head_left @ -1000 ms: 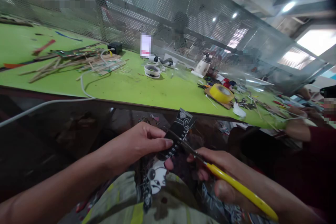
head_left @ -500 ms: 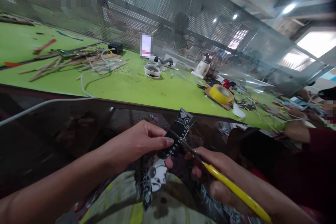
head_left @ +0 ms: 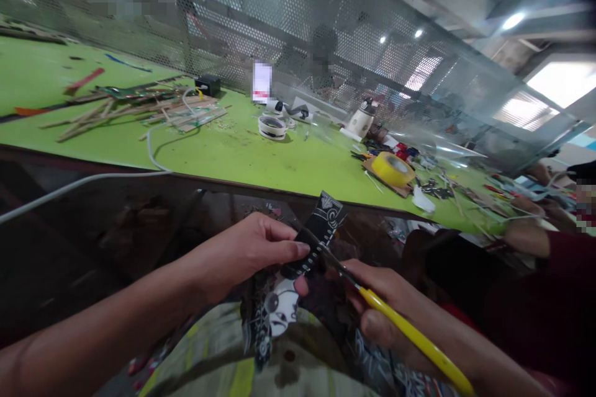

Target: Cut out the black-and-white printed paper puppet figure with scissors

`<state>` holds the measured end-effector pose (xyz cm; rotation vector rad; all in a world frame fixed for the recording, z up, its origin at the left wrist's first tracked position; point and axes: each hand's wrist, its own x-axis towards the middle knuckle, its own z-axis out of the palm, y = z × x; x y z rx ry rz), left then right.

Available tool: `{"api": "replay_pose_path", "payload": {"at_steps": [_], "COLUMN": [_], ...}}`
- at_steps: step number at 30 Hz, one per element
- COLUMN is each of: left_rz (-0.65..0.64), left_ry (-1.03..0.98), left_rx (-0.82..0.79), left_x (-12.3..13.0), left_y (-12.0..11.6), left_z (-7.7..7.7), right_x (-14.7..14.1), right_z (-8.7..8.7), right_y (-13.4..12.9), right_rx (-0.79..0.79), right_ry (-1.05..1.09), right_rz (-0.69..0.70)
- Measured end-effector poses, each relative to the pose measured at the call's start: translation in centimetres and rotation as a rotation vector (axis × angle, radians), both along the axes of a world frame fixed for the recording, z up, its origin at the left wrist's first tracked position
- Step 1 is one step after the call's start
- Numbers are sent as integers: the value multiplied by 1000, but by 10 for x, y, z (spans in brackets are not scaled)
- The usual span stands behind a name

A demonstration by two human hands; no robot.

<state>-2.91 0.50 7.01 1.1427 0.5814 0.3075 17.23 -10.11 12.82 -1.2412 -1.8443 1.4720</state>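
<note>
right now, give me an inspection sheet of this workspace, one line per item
Surface: green tabletop with small dark specks.
Job's things: black patterned strip and yellow-handled tool, both held in front of the table; the tool's metal end meets the strip.
Clutter: loose sticks on the left; yellow tape roll and white crumpled piece on the right.
Hands: left hand pinches the strip; right hand grips the tool.
Cables: white cable runs off the table's front edge, left.
Surroundings: perforated screen behind; another person's dark red sleeve at right.

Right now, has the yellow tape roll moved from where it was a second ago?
No, neither way: the yellow tape roll sits in the same spot on the green table.
</note>
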Motion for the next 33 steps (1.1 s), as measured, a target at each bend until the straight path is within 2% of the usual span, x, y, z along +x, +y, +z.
{"api": "replay_pose_path", "payload": {"at_steps": [8,17,27,33], "left_rz": [-29,-41,-26,-29], "left_ry": [7,2,20,5], "left_rx": [35,30,24,16], "left_x": [-2,-3,-2,-1], "left_y": [2,4,4,4], "left_z": [-1,-2,-3,-2], "right_x": [2,2,9,7], "right_z": [-2,-1,-14,-12], "right_y": [-1,-1,-3,-3], "right_rx": [38,-11,12,19], "right_ry": [-64,-115,-163,-177], "right_rz": [-6,-15,-62,-63]}}
